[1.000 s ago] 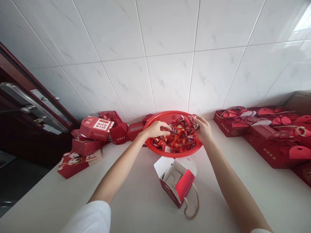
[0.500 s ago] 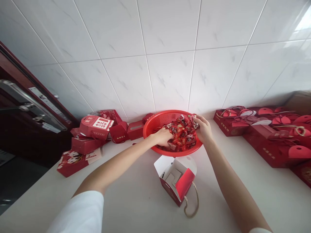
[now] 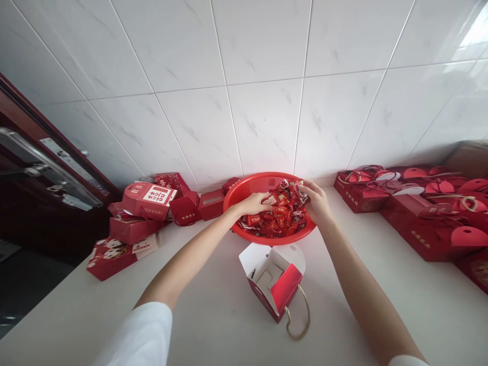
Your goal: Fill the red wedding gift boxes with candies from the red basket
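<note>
A red plastic basket (image 3: pixel 244 190) holds many wrapped candies (image 3: pixel 280 216), mostly red. Inside its left half, my left hand (image 3: pixel 252 204) is closed with a pinkish wrapped candy (image 3: pixel 271 200) between thumb and fingers. Over the right rim, my right hand (image 3: pixel 318 203) pinches one or more wrapped candies (image 3: pixel 298 189); its fingers partly cover them. In front of the basket stands a small red gift box (image 3: pixel 284 290), its flaps open and its white inside showing. A rope handle (image 3: pixel 308 317) hangs from its right side onto the table.
Red boxes (image 3: pixel 148 201) lie piled on the left, some tipped over. On the right, several closed red gift boxes (image 3: pixel 419 223) with handles stand in rows. A tiled wall (image 3: pixel 263 117) rises behind the white table (image 3: pixel 206 315). A dark door (image 3: pixel 38 203) is at far left.
My left hand has risen slightly out of the candies and moved a little left, with a candy showing at its fingertips. My right hand stays at the basket's right side, still holding candy.
</note>
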### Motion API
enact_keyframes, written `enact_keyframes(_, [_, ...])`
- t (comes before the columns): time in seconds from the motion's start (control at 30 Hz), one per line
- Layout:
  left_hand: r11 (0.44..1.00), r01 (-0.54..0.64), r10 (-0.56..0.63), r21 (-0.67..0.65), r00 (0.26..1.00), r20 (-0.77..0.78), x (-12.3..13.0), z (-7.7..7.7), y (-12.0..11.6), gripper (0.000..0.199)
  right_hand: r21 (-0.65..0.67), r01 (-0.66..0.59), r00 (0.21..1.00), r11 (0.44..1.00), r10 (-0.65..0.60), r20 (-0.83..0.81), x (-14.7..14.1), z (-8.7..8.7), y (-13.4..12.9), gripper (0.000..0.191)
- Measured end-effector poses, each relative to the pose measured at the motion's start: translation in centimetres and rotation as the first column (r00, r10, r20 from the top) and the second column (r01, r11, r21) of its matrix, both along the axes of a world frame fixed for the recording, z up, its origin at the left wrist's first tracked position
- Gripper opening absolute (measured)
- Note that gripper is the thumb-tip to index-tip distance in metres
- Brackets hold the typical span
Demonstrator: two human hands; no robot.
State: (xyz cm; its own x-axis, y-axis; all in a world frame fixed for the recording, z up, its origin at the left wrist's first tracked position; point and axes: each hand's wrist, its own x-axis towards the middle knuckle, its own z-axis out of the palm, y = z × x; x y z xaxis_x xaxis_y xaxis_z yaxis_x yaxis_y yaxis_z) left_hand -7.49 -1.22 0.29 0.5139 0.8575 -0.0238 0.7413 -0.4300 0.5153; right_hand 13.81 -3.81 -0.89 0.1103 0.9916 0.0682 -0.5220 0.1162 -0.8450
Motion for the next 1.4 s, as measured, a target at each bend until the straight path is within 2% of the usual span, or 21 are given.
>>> enact_keyframes(0.13, [0.990, 0.011, 0.025, -0.141, 0.966, 0.256, -0.4, 0.0, -0.4, 0.026, 0.017, -0.058, 0.998, 0.998, 0.058, 0.036, 0.0, 0.3, -0.3, 0.034])
enact_keyframes(0.27, [0.957, 0.045, 0.104, -0.288, 0.870, 0.482, -0.7, 0.4, -1.9, 0.029, 0.026, -0.143, 0.989, 0.989, 0.142, 0.034, -0.1, 0.7, -0.9, 0.035])
enact_keyframes(0.37, [0.964, -0.014, 0.159, -0.267, 0.834, 0.529, -1.0, 0.8, -3.2, 0.032, 0.053, -0.222, 0.975, 0.974, 0.221, 0.030, -0.1, 1.0, -1.3, 0.036])
enact_keyframes(0.43, [0.969, -0.040, 0.164, -0.242, 0.842, 0.515, -1.0, 1.0, -3.6, 0.032, 0.060, -0.298, 0.954, 0.953, 0.295, 0.055, 0.0, 1.2, -1.5, 0.038])
enact_keyframes(0.53, [0.983, -0.070, 0.139, -0.167, 0.883, 0.448, -0.4, 1.5, -3.6, 0.034, 0.040, -0.411, 0.906, 0.911, 0.403, 0.130, 0.1, 1.4, -1.7, 0.039])
enact_keyframes(0.6, [0.991, -0.081, 0.119, -0.111, 0.909, 0.400, 0.1, 1.8, -3.4, 0.036, 0.017, -0.434, 0.891, 0.901, 0.427, 0.157, 0.2, 1.3, -1.7, 0.039])
enact_keyframes(0.77, [0.995, -0.050, 0.079, -0.086, 0.924, 0.373, 0.8, 2.1, -3.1, 0.037, 0.003, -0.318, 0.942, 0.948, 0.316, 0.113, 0.1, 1.0, -1.4, 0.040])
enact_keyframes(0.83, [0.993, -0.028, 0.062, -0.113, 0.948, 0.313, 0.5, 1.9, -2.9, 0.033, 0.008, -0.273, 0.957, 0.962, 0.271, 0.101, 0.0, 0.9, -1.2, 0.039])
enact_keyframes(0.9, [0.985, 0.015, 0.019, -0.173, 0.981, 0.191, 0.3, 1.5, -2.7, 0.025, 0.013, -0.217, 0.974, 0.976, 0.216, 0.075, 0.0, 0.8, -1.0, 0.037])
enact_keyframes(0.97, [0.974, 0.052, -0.052, -0.220, 0.999, 0.006, 0.2, 1.0, -2.6, 0.022, 0.015, -0.173, 0.984, 0.985, 0.172, 0.042, 0.0, 0.8, -0.9, 0.034])
enact_keyframes(1.07, [0.978, 0.070, -0.126, -0.199, 0.950, -0.286, 0.4, 0.4, -2.9, 0.019, 0.007, -0.172, 0.985, 0.985, 0.171, 0.017, 0.0, 0.8, -0.9, 0.035])
enact_keyframes(1.17, [0.986, 0.076, -0.128, -0.147, 0.913, -0.388, 0.6, 0.1, -3.4, 0.021, 0.001, -0.188, 0.982, 0.982, 0.188, 0.026, 0.1, 0.9, -1.0, 0.037])
enact_keyframes(1.27, [0.992, 0.071, -0.096, -0.105, 0.962, -0.256, 0.0, 0.2, -4.0, 0.022, 0.011, -0.201, 0.979, 0.980, 0.200, 0.030, 0.2, 1.0, -1.1, 0.038])
enact_keyframes(1.33, [0.993, 0.041, -0.046, -0.110, 0.998, -0.045, -0.8, 0.4, -4.7, 0.031, 0.018, -0.228, 0.973, 0.974, 0.227, 0.034, 0.2, 1.3, -1.3, 0.038])
enact_keyframes(1.4, [0.989, 0.012, 0.013, -0.146, 0.985, 0.170, -1.7, 0.8, -5.9, 0.041, 0.036, -0.275, 0.961, 0.961, 0.273, 0.055, 0.1, 1.9, -1.8, 0.037])
